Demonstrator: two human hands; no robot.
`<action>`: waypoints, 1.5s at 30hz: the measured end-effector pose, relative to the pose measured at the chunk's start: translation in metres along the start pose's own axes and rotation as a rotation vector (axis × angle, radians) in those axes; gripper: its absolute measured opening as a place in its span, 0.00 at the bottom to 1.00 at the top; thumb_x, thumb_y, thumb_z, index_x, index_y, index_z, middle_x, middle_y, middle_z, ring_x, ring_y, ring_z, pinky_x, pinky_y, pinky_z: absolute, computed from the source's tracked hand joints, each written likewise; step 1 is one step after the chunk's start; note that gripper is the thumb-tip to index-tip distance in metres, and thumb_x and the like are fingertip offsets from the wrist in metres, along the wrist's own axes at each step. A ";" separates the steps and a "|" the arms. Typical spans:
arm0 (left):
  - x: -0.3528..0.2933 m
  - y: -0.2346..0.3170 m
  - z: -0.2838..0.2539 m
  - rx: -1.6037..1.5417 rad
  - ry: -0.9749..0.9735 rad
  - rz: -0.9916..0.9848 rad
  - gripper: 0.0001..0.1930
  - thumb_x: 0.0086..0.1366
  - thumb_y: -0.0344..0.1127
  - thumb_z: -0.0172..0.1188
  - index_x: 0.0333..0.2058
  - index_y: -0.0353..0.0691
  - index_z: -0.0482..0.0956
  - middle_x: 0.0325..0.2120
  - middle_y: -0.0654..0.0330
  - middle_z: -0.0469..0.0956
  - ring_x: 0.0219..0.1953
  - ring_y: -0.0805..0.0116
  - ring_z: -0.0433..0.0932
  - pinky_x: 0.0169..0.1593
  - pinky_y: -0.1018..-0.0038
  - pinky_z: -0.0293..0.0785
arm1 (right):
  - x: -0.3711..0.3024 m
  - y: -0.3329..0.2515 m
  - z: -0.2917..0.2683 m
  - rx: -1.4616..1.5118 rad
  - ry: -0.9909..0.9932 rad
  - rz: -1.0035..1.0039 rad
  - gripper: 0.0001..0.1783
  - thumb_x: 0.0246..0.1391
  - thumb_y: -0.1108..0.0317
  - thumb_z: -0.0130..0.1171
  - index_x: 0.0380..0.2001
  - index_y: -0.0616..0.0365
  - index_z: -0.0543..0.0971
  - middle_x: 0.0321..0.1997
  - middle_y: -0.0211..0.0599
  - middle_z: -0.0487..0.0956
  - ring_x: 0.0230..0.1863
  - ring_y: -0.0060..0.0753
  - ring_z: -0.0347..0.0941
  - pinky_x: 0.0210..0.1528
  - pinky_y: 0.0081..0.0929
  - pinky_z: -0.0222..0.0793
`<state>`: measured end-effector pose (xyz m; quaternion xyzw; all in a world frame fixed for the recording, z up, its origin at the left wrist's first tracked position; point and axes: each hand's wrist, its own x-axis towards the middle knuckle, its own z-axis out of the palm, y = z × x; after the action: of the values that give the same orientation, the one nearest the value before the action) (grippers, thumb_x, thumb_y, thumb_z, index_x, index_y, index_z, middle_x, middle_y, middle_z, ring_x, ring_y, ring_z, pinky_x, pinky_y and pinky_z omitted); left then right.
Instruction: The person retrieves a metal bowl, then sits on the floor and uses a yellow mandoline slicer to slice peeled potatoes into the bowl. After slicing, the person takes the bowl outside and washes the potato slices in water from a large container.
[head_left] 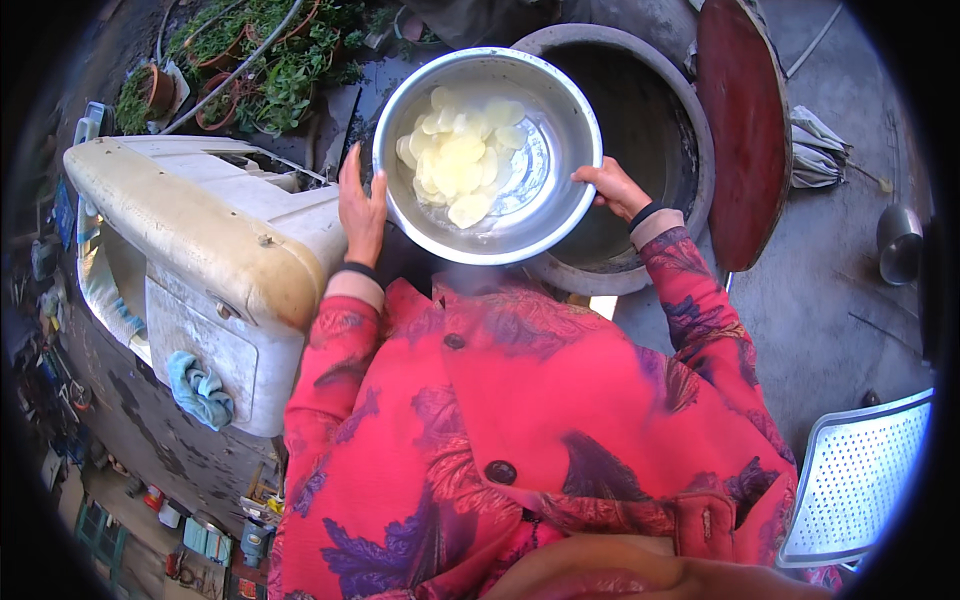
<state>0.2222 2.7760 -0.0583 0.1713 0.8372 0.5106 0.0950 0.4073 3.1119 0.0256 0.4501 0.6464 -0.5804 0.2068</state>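
A wide metal basin (550,160) hangs in front of my chest, partly above the mouth of a large round vat. Thin, pale yellow round slices (455,165), like sliced potato, are heaped toward its left side; the wet-looking bottom shows at the right. My left hand (363,208) is against the basin's left rim, thumb at the edge and fingers upright along the outside. At the right rim, my right hand (613,188) grips with the thumb on the edge, its other fingers partly hidden below.
The grey vat (700,150) stands behind the basin, with a dark red round lid (740,130) upright beside it. A worn white appliance (230,260) with a blue cloth (200,390) is at left. Potted plants (290,75) sit far left; a perforated metal chair (855,480) stands near right.
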 end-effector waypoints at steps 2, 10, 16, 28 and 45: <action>0.044 0.006 0.013 0.031 -0.099 0.278 0.24 0.64 0.34 0.52 0.59 0.39 0.66 0.57 0.48 0.68 0.59 0.53 0.67 0.62 0.66 0.61 | -0.001 -0.007 -0.004 -0.018 -0.002 0.003 0.15 0.49 0.62 0.59 0.34 0.63 0.77 0.24 0.30 0.74 0.20 0.17 0.64 0.19 0.16 0.53; 0.104 0.001 0.084 0.363 -0.566 0.495 0.27 0.67 0.38 0.50 0.64 0.48 0.59 0.65 0.51 0.54 0.65 0.53 0.57 0.66 0.63 0.53 | -0.003 -0.024 -0.001 -0.013 -0.014 0.095 0.14 0.49 0.62 0.58 0.34 0.62 0.76 0.23 0.29 0.74 0.19 0.16 0.64 0.18 0.15 0.54; 0.122 -0.011 0.088 0.359 -0.608 0.583 0.27 0.67 0.42 0.51 0.63 0.48 0.59 0.64 0.48 0.57 0.62 0.49 0.62 0.65 0.62 0.56 | 0.000 -0.032 0.011 0.069 0.014 0.049 0.16 0.50 0.66 0.57 0.38 0.67 0.76 0.21 0.28 0.74 0.14 0.12 0.62 0.14 0.12 0.51; 0.126 -0.024 0.091 0.315 -0.754 0.407 0.29 0.69 0.45 0.47 0.66 0.51 0.54 0.65 0.46 0.54 0.65 0.47 0.58 0.66 0.61 0.54 | 0.003 -0.061 0.010 -0.009 -0.030 0.093 0.14 0.52 0.66 0.56 0.38 0.65 0.76 0.22 0.28 0.74 0.16 0.12 0.62 0.15 0.12 0.51; 0.139 -0.030 0.097 0.264 -0.767 0.337 0.30 0.67 0.50 0.47 0.66 0.51 0.55 0.61 0.42 0.60 0.61 0.43 0.63 0.63 0.59 0.59 | 0.006 -0.105 0.015 -0.033 -0.040 0.174 0.14 0.54 0.65 0.56 0.38 0.65 0.76 0.23 0.30 0.75 0.15 0.13 0.61 0.15 0.12 0.51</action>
<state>0.1200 2.8965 -0.1276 0.4933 0.7598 0.3069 0.2917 0.3142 3.1081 0.0760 0.4893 0.6104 -0.5582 0.2766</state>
